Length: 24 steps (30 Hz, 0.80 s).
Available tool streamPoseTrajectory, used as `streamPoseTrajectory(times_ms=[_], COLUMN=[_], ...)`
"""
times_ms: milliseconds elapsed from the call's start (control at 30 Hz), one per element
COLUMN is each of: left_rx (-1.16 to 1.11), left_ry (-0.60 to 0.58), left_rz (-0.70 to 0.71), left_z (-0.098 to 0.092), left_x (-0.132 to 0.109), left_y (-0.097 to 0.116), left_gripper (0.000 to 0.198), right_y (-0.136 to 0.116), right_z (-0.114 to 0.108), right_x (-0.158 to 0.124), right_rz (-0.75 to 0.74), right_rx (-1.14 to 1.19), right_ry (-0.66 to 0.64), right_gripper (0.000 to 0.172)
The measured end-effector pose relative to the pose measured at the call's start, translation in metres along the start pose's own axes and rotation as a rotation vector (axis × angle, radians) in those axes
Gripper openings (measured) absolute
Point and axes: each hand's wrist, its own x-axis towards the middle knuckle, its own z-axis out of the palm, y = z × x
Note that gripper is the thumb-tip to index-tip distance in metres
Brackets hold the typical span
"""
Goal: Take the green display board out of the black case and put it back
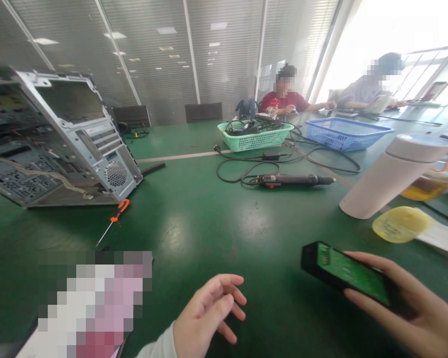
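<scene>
One black case (313, 266) with a green circuit board (354, 271), clamped along its sides in the right hand (427, 311), at the near right of the green table (194, 219). Left hand (207, 313) empty, loosely curled. Best to grip by edges, avoid pressing the board, and steady the far end left-handed.

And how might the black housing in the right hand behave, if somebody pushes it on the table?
The black housing looks rigid, so it should not flop. Its boxy shape probably resists rolling. The green circuit board is exposed, so it may be fragile.
</scene>
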Motion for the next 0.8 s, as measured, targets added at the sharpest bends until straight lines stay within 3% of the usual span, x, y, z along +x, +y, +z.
streamPoseTrajectory(times_ms=[33,133,267,400,600,800], left_rx=[0.005,0.024,0.006,-0.100,-0.178,-0.228], left_ry=[0.004,-0.007,-0.013,-0.027,-0.001,0.023], left_rz=[-0.003,0.029,0.059,0.004,-0.053,-0.062], left_z=[0.000,0.001,0.000,-0.006,-0.014,-0.013], left_x=[-0.001,-0.006,-0.006,0.002,0.010,0.011], left_y=[0.000,-0.002,-0.008,-0.016,-0.026,-0.025], left_gripper=[0.054,0.056,0.063,0.060,0.063,0.067], right_y=[-0.015,-0.060,-0.092,-0.089,-0.076,-0.075], right_z=[0.011,0.043,0.070,0.082,0.086,0.087], right_x=[0.002,0.006,0.006,0.002,-0.004,-0.004], right_rz=[-0.131,-0.370,-0.371,-0.368,-0.544,-0.537], right_rx=[0.027,0.106,0.212,0.180,0.213,0.183], right_ry=[-0.111,-0.211,-0.319,-0.260,-0.214,-0.188], right_gripper=[0.038,0.046,0.047,0.050,0.060,0.037])
